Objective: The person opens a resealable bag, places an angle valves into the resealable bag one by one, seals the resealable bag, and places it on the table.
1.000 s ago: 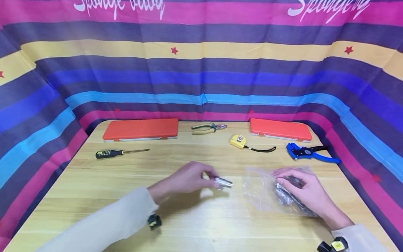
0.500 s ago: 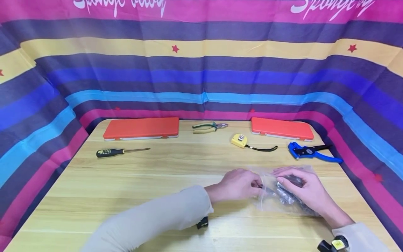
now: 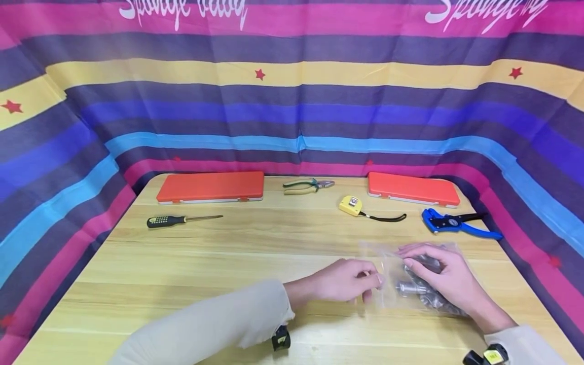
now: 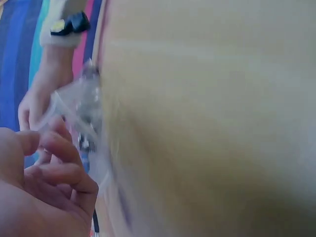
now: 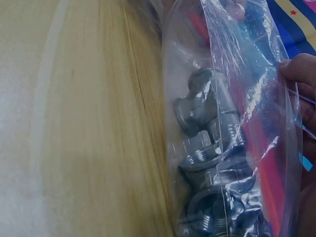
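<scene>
A clear plastic bag (image 3: 390,266) lies at the right of the table, holding several grey metal pipe fittings (image 5: 205,101), some threaded. My right hand (image 3: 449,279) grips the bag's upper layer, its thumb on the plastic in the right wrist view. A shiny cylindrical metal fitting (image 3: 410,288) lies inside near the bag's mouth. Right at that mouth is my left hand (image 3: 341,280), its fingers loosely bent and nothing seen between them. The left wrist view shows the bag's edge close beyond these fingers.
Behind the hands lie a screwdriver (image 3: 182,221), pliers (image 3: 307,186), a yellow tape measure (image 3: 350,205) with a black strap, and a blue wire stripper (image 3: 456,223). Two red cases, left (image 3: 211,186) and right (image 3: 412,188), stand along the back edge before a striped cloth.
My left hand has carried the shiny fitting rightward into the bag's mouth and let it go, then drawn back slightly. The right hand keeps its hold on the bag.
</scene>
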The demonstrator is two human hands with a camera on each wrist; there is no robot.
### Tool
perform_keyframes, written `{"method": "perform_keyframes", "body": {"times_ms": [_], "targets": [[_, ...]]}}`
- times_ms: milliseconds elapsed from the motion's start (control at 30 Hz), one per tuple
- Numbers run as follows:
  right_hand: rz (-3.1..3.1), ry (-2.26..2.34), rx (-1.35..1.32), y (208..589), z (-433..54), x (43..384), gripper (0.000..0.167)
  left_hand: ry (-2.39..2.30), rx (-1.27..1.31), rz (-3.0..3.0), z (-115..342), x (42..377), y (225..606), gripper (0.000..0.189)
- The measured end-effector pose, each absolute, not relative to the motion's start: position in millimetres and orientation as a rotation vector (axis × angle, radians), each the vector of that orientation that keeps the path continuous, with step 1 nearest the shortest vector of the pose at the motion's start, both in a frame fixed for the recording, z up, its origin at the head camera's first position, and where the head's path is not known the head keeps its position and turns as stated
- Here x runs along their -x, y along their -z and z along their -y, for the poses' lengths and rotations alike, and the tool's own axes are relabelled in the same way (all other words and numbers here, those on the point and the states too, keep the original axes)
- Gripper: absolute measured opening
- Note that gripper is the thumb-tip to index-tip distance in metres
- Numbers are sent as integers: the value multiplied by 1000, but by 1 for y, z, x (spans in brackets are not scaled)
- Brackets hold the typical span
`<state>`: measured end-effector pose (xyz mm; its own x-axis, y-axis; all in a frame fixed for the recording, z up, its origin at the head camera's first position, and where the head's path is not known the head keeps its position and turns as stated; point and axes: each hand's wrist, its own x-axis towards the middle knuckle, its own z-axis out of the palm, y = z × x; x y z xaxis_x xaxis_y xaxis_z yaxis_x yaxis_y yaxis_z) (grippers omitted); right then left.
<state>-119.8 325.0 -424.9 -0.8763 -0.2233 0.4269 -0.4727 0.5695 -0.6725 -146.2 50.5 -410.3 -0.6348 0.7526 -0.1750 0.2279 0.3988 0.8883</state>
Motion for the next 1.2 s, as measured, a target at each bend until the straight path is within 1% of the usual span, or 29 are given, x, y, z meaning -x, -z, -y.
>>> {"method": "perform_keyframes", "body": {"times_ms": [100, 167, 233, 333, 433, 667, 733, 833, 933, 1067, 1200], "targets": [[2527, -1185, -573, 426, -326, 120, 28, -1241, -736, -1930, -47, 131, 410, 40], [2547, -1161, -549, 426, -325, 119, 29, -1268, -685, -1861, -47, 123, 411, 44], [2586, -1127, -499, 426, -324, 119, 28, -1281, -668, -1859, -48, 118, 412, 39], [2673, -1096, -421, 424, -322, 121, 25, -1307, -672, -1913, -49, 115, 414, 26], [2783, -1081, -418, 421, -319, 130, 25, -1328, -668, -1954, -49, 113, 416, 15], [3031, -1015, -567, 403, -308, 161, 37, -1360, -643, -1950, -48, 110, 422, 14], [3073, -974, -634, 399, -303, 170, 38, -1358, -640, -1951, -47, 109, 423, 14], [3100, -958, -752, 396, -297, 180, 34, -1341, -646, -1965, -47, 107, 423, 15], [3085, -1044, -816, 396, -293, 187, 22, -1321, -661, -1986, -46, 108, 422, 15], [3036, -1200, -736, 395, -292, 190, 8, -1313, -695, -2000, -39, 112, 423, 12], [2968, -1250, -629, 390, -294, 190, 9, -1344, -705, -2005, -23, 121, 423, 5]]}}
